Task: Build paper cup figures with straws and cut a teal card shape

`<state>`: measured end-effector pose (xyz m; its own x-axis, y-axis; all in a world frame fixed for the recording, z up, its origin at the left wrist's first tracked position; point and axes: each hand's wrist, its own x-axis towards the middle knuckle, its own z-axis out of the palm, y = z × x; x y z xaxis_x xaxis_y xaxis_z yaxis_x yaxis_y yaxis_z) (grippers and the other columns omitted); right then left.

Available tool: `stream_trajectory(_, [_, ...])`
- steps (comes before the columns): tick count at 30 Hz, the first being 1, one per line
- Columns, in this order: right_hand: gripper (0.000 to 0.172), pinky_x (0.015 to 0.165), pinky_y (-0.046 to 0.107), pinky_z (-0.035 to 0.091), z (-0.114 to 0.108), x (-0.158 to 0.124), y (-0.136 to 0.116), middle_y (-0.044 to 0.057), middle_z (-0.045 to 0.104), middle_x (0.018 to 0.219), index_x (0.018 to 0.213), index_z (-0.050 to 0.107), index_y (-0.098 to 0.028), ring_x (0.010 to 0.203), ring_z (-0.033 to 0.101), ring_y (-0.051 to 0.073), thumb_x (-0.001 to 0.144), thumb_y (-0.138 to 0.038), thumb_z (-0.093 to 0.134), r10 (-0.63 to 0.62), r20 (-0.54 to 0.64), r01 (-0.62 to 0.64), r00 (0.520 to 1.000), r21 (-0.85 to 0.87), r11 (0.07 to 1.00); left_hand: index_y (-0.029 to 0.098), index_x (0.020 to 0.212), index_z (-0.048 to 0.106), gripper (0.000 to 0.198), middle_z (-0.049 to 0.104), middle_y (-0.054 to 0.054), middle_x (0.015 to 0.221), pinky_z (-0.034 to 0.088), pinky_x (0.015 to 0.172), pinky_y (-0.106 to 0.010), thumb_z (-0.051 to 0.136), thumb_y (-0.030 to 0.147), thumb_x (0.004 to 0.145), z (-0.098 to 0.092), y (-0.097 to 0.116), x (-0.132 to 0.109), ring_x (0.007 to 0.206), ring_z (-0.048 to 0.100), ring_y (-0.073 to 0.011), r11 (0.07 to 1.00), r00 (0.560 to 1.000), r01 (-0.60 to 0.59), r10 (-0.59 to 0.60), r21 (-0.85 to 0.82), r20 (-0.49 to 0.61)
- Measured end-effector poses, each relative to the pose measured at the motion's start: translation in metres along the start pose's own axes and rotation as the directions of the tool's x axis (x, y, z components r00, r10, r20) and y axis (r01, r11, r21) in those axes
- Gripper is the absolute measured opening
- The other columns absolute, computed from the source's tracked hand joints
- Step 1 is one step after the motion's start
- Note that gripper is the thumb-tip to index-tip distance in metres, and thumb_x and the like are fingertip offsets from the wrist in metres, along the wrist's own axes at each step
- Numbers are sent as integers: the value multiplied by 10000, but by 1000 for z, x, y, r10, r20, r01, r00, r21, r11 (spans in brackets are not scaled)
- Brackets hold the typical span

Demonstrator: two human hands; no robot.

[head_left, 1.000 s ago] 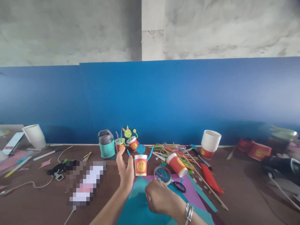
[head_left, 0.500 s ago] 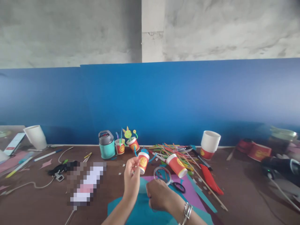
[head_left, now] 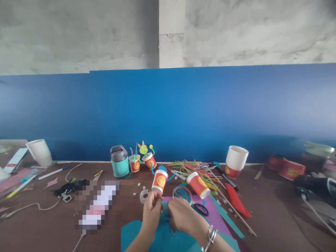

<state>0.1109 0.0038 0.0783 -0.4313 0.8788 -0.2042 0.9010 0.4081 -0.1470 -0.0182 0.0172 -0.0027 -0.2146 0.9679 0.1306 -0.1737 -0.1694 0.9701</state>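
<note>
A red paper cup [head_left: 160, 181] with a yellow emblem and blue paper arms stands in front of me, a blue piece showing above its rim. Just below its base is my left hand [head_left: 153, 209], thumb and fingers pinched; what they hold is too small to make out. Close beside it, my right hand [head_left: 181, 214], with silver bangles at the wrist, is closed over something hidden. A thin dark curve shows beneath it, unclear in kind. Both hands are above blue paper [head_left: 143, 241]. A clear tape roll [head_left: 144, 196] lies by my left hand.
Another red cup [head_left: 198, 185] lies tilted near colourful sticks [head_left: 189, 168]. Decorated cups [head_left: 149, 161] and a teal flask [head_left: 120, 166] stand behind. To the right are stacked white cups [head_left: 237, 157], a red pouch [head_left: 236, 200] and a black ring [head_left: 201, 209]. A phone-like pixelated patch lies left.
My left hand has let go of the cup with blue arms and moved down towards my right hand. The cup now stands by itself, and the tape roll has come into sight.
</note>
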Motion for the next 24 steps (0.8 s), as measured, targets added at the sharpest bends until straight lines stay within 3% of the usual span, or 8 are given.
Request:
stream_trajectory(6, [265,648,282,440,3,7,6,172,730,909,880,724,-109,870,683,303,663,-121,574,-19,-30,19,999,-2,1000,184,697,649,92,612,0,606,376,439,-223,609,197,615,-1,-4,1,434,507,-114,1000,999,-11,10,22,48])
stream_trajectory(14, [290,673,284,455,-3,6,22,168,732,929,898,721,-115,899,687,287,719,-41,505,-1,-56,-1,998,-32,999,187,701,638,60,529,39,453,353,429,-196,619,209,649,0,-8,-1,416,492,-112,998,997,-2,-3,59,71])
stream_trajectory(18, [200,644,294,488,-4,2,11,158,745,855,834,738,-121,831,702,313,662,-123,635,11,4,-10,1000,-52,999,184,699,634,59,529,39,439,360,435,-200,601,216,663,-1,-8,-2,409,495,-112,996,995,-12,4,88,98])
stream_trajectory(24, [269,698,314,519,-1,-1,-8,148,750,906,887,738,-133,883,698,319,625,-193,720,44,39,-40,998,-94,995,179,710,618,105,558,35,513,381,438,-214,573,259,660,-1,-6,0,424,515,-115,994,991,-18,3,112,132])
